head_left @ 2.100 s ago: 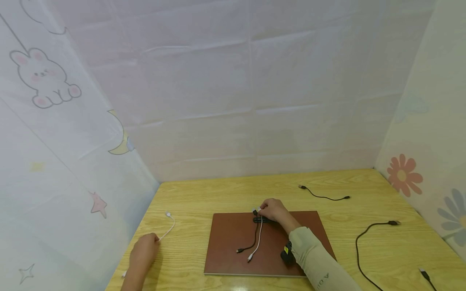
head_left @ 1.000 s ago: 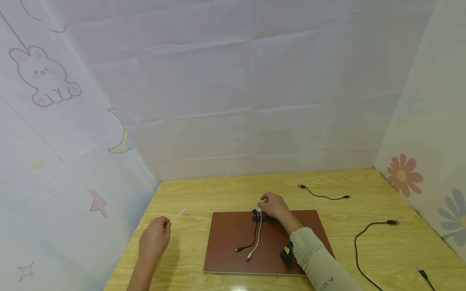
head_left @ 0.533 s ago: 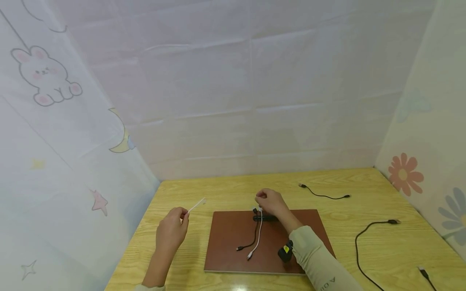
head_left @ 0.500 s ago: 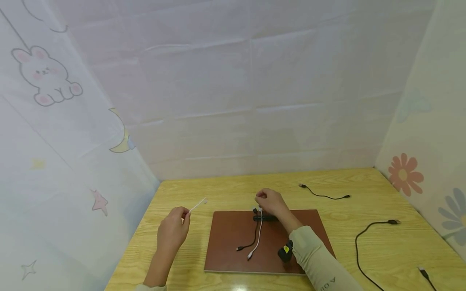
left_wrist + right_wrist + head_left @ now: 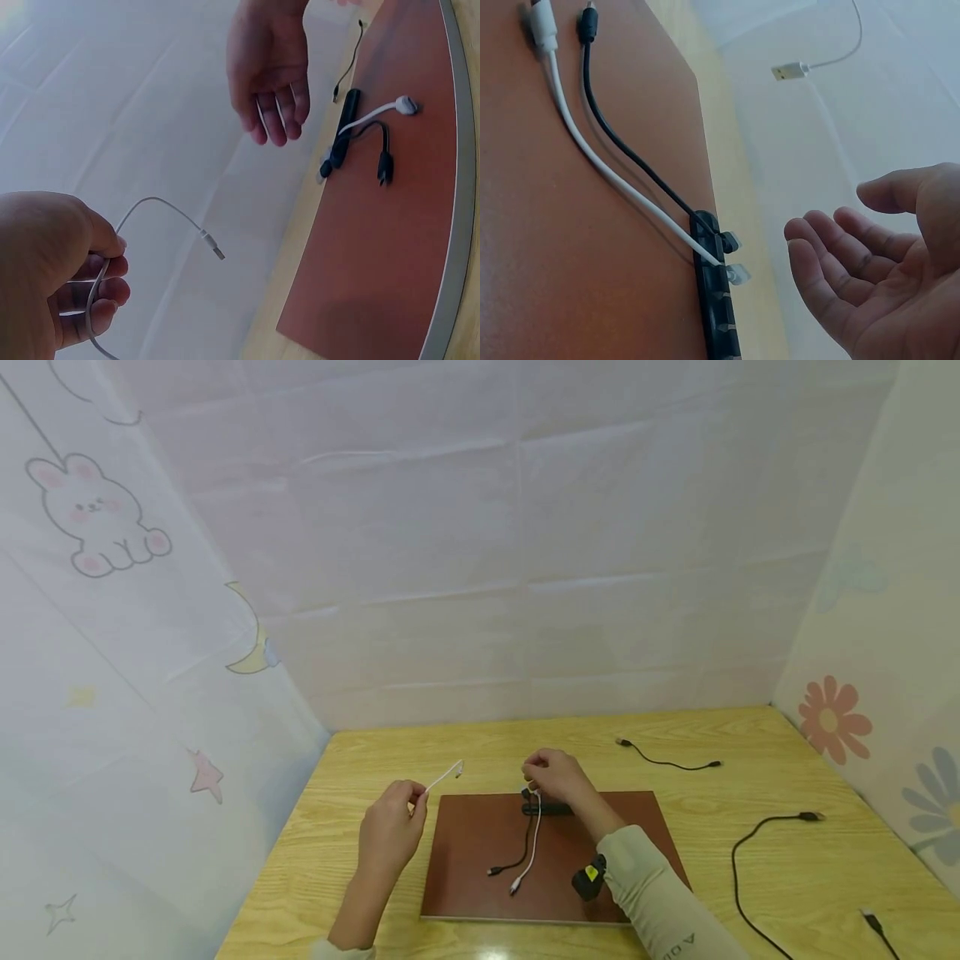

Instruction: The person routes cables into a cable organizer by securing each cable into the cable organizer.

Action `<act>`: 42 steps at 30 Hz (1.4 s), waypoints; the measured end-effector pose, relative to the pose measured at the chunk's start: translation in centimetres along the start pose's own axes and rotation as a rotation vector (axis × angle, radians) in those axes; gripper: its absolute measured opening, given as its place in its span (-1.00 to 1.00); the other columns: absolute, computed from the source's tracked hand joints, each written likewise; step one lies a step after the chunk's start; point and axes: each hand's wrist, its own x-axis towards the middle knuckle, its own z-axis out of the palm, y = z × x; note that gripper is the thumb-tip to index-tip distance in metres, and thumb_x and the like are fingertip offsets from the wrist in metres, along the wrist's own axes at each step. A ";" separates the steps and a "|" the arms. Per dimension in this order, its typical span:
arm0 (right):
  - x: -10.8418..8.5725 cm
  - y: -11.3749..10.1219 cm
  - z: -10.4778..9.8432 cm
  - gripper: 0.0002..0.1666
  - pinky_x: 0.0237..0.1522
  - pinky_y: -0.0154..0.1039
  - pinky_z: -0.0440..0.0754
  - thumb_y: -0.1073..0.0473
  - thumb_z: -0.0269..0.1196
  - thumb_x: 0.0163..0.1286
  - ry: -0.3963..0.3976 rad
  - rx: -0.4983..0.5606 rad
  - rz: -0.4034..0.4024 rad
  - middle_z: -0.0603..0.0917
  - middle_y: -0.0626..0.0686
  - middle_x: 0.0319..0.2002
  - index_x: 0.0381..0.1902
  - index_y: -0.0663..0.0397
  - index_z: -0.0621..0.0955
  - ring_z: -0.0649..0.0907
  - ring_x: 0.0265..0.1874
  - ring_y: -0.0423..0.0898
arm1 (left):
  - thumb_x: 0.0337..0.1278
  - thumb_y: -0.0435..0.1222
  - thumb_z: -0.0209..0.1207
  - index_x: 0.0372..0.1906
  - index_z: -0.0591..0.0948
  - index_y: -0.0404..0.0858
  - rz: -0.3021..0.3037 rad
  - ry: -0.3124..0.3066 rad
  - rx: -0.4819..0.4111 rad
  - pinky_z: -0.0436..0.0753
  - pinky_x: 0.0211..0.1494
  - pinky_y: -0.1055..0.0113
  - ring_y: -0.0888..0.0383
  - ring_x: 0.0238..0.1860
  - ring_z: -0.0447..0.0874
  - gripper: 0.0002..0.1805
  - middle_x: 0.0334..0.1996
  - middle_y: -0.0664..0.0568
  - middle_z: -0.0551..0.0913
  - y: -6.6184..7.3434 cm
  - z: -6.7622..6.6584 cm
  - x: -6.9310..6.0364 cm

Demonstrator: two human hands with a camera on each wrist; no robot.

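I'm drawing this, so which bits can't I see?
Held cable: other end, cut off by the left wrist view's bottom edge; in the head view, behind the left hand.
Clip: slot count, cut by the right wrist view's bottom edge, too small in the left's.
Long black cable: near end, past the head view's bottom edge.
Sleeve letters: too small in the head view.

Leaving open air between left hand (image 5: pixel 392 831) and right hand (image 5: pixel 558 777), except at raised cable (image 5: pixel 154 198); crowding one end of clip (image 5: pixel 719 311) with white cable (image 5: pixel 622 184) and black cable (image 5: pixel 613 135); showing free slots beyond; crossing mat's (image 5: pixel 468 839) right side with sleeve (image 5: pixel 660 893); leaving bare table (image 5: pixel 708 835) between mat and long cable (image 5: pixel 737 877).
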 end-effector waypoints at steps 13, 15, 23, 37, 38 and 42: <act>-0.3 -0.3 -0.2 -0.66 -0.09 0.01 0.72 0.07 0.18 0.53 -0.060 0.113 0.026 0.74 0.23 -0.13 0.02 0.22 0.66 0.74 -0.19 0.09 | 0.16 -0.39 0.39 -0.31 0.69 -0.24 0.093 0.059 -0.054 0.55 -0.55 0.48 0.27 -0.56 0.62 -0.93 -0.43 0.07 0.67 2.8 1.5 0.5; -0.3 -0.3 -0.3 -0.67 -0.08 0.02 0.72 0.06 0.17 0.54 -0.073 0.129 0.031 0.73 0.23 -0.14 0.00 0.21 0.66 0.74 -0.19 0.10 | 0.16 -0.39 0.39 -0.31 0.70 -0.25 0.106 0.061 -0.064 0.58 -0.52 0.47 0.25 -0.53 0.65 -0.94 -0.42 0.07 0.68 3.1 1.8 0.6; -0.6 -0.3 -0.9 -0.61 -0.13 -0.05 0.74 0.03 0.14 0.57 -0.184 0.189 0.036 0.75 0.18 -0.28 -0.15 0.26 0.70 0.76 -0.32 -0.01 | 0.22 -0.38 0.35 -0.31 0.70 -0.25 0.109 0.016 -0.123 0.62 -0.45 0.49 0.25 -0.46 0.70 -0.97 -0.39 0.06 0.70 4.4 2.5 0.7; -0.5 0.2 -0.9 -0.36 -0.20 -0.09 0.75 -0.13 0.00 0.63 -0.226 0.230 0.078 0.79 0.17 -0.33 -0.10 0.40 0.68 0.79 -0.38 -0.04 | 0.14 -0.42 0.40 -0.33 0.70 -0.21 0.187 0.002 -0.146 0.61 -0.46 0.45 0.26 -0.47 0.67 -0.91 -0.39 0.07 0.70 6.0 3.1 0.5; -0.4 0.3 -0.9 -0.34 -0.20 -0.09 0.75 -0.15 -0.01 0.63 -0.231 0.239 0.080 0.79 0.17 -0.33 -0.10 0.40 0.68 0.79 -0.38 -0.04 | 0.14 -0.41 0.40 -0.32 0.70 -0.21 0.199 -0.003 -0.145 0.61 -0.45 0.46 0.26 -0.47 0.66 -0.91 -0.39 0.08 0.69 6.1 3.2 0.5; -0.3 0.6 -1.0 -0.28 -0.17 -0.03 0.75 -0.24 0.00 0.60 -0.243 0.284 0.093 0.78 0.16 -0.36 -0.16 0.35 0.70 0.79 -0.40 -0.03 | 0.15 -0.39 0.40 -0.31 0.71 -0.19 0.241 -0.028 -0.140 0.60 -0.44 0.48 0.28 -0.46 0.66 -0.92 -0.37 0.10 0.70 6.3 3.3 0.2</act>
